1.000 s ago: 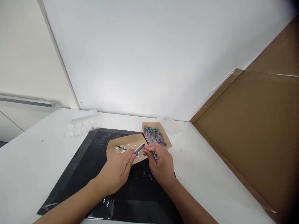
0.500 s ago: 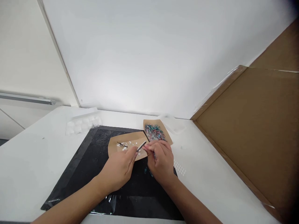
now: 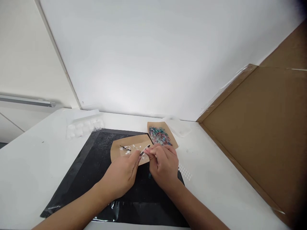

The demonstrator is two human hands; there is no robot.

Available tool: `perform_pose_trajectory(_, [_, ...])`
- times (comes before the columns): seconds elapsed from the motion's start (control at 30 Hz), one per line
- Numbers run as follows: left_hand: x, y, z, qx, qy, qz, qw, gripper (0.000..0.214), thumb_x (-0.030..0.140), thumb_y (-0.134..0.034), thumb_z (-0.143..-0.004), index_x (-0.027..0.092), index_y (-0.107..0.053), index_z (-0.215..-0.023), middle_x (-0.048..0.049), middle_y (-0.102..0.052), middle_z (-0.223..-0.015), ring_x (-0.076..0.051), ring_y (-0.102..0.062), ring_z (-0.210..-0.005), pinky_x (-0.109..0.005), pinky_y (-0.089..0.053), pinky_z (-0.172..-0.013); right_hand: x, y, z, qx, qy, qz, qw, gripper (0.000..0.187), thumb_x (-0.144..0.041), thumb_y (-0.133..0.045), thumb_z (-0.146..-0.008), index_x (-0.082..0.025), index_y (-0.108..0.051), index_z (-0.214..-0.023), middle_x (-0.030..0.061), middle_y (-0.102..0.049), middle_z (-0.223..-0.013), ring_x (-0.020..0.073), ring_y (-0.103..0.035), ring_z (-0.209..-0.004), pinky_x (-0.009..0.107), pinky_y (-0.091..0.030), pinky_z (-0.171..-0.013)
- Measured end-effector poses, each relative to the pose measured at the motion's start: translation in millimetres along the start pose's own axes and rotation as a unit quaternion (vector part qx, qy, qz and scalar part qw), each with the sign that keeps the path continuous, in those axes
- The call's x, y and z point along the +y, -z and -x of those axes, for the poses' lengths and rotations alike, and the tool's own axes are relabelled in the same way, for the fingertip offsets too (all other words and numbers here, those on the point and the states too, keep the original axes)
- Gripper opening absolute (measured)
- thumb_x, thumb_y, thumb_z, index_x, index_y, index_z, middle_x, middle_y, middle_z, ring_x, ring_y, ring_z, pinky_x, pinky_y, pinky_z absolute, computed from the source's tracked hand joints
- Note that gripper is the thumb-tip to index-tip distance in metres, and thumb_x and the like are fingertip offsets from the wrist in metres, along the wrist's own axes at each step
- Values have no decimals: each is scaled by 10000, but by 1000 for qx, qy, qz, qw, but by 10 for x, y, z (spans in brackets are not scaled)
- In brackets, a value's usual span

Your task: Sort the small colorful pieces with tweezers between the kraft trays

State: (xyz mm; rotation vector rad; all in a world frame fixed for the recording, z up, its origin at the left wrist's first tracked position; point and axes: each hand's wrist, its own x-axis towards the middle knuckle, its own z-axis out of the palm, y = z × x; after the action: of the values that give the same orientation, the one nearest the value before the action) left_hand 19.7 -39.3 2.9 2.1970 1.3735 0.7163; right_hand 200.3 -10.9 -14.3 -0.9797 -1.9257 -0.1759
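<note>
My left hand (image 3: pixel 123 174) pinches a thin, narrow strip (image 3: pixel 145 149) with a dark edge and a pale face, its free end tilted up to the right. The fingers of my right hand (image 3: pixel 164 164) are closed together against the strip near that end; whatever they may hold is hidden. Just behind both hands lies a brown paper tray (image 3: pixel 116 148) with small white bits and a thin dark piece (image 3: pixel 125 148) in it. A small teal item (image 3: pixel 150 175) shows partly beneath my right hand on the black mat (image 3: pixel 96 169).
A second paper tray (image 3: pixel 170 129) at the back holds many teal, pink and clear pieces. Right of my right hand lies a sheet of white dots (image 3: pixel 185 172). Clear plastic packaging (image 3: pixel 83 126) is at the back left, and a cardboard panel (image 3: pixel 259 127) stands at the right.
My right hand has shifted slightly left, its fingertips now over more of the strip. My left hand keeps its grip. The whole view has moved a little.
</note>
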Motion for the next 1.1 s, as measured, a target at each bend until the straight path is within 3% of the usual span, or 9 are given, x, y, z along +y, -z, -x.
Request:
perform_pose_trajectory(0.17, [24,-6,16,-12,-6,-9,1000,289,299,-301,-1092,225,-580,-1108,-69,-714,-849,-252,-702,-748,-329,-501,-681,13,41,-20,-15,-6,-32,999,166,-135,-611,-974,-250,-543,-876,-2,-736,-813,181,-713,-777,380,-435,-800])
perform_pose_trajectory(0.3, [34,4,28,4,-10,-16,1000,323,357,-288,-1104,225,-583,-1102,-70,-720,-880,-254,-715,-786,-341,-525,-712,-10,100,-40,22,-10,-68,997,162,-140,-637,-956,-261,-554,-888,3,-728,-792,201,-716,-774,391,-468,-780])
perform_pose_trajectory(0.47, [5,49,30,36,-9,-29,999,375,390,-293,-1109,220,-519,-1356,-111,-731,-1187,-287,-715,-1055,-414,-546,-893,14,108,-16,23,-43,-130,990,126,-154,-640,-960,-261,-579,-930,17,-722,-808,203,-705,-777,371,-502,-723])
perform_pose_trajectory(0.63, [-8,46,19,51,-13,-39,998,361,349,-309,-1111,231,-546,-1356,-101,-716,-1257,-280,-701,-1117,-418,-552,-919,59,91,30,2,-87,-165,983,88,-189,-608,-976,-249,-580,-918,24,-670,-793,169,-620,-665,310,-473,-596])
perform_pose_trajectory(0.77, [-24,29,11,65,-21,-16,998,328,367,-424,-1091,250,-531,-1379,-94,-690,-1310,-274,-665,-1190,-413,-533,-989,77,86,46,-8,-84,-163,983,82,-185,-606,-971,-247,-582,-923,29,-666,-811,163,-605,-668,303,-479,-598])
perform_pose_trajectory(0.87, [-28,50,10,85,-35,11,996,261,344,-495,-1070,240,-598,-1286,-88,-716,-1226,-264,-680,-1125,-389,-537,-957,84,87,49,-6,-83,-176,981,100,-167,-612,-967,-247,-577,-918,26,-671,-818,159,-602,-669,303,-479,-603])
perform_pose_trajectory(0.97, [-13,89,4,92,-33,50,994,193,316,-537,-1053,221,-687,-1130,-60,-744,-1013,-230,-709,-946,-336,-550,-858,90,88,54,-14,-68,-184,981,97,-165,-609,-972,-245,-578,-925,27,-677,-823,161,-617,-684,308,-482,-615])
perform_pose_trajectory(1.1, [11,102,-14,83,-21,108,990,192,298,-574,-1034,221,-750,-1035,-21,-745,-858,-178,-710,-767,-259,-549,-720,94,69,43,9,-29,-131,991,107,-144,-628,-964,-233,-581,-929,25,-697,-836,165,-651,-725,317,-468,-652])
